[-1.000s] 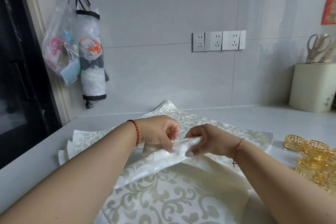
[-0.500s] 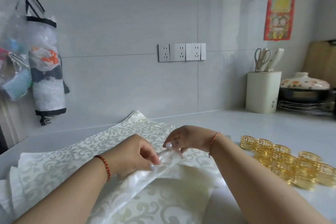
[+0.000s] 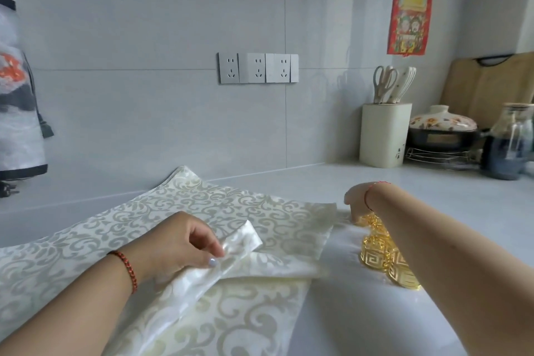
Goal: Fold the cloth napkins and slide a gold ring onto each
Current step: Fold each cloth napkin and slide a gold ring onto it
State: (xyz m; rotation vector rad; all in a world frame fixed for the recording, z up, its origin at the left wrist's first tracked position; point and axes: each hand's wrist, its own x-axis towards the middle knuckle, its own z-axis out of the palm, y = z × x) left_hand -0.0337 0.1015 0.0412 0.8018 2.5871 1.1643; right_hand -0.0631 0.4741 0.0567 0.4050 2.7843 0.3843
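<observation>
Head view: left hand (image 3: 176, 243) pinches the folded napkin (image 3: 202, 274); right hand (image 3: 358, 199), grip unclear, over the gold rings (image 3: 378, 251).

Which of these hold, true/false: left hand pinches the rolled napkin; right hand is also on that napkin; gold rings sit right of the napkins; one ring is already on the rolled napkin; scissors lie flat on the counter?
1. The left hand pinches the rolled cream damask napkin. True.
2. The right hand grips that napkin too. False: it reaches over the pile of gold fretwork napkin rings; its grip is hidden.
3. The rings sit right of the flat patterned napkins. True.
4. A ring is already on the rolled napkin. False: none shows on it.
5. The white-handled scissors lie flat on the counter. False: they stand in the cream utensil holder.
</observation>
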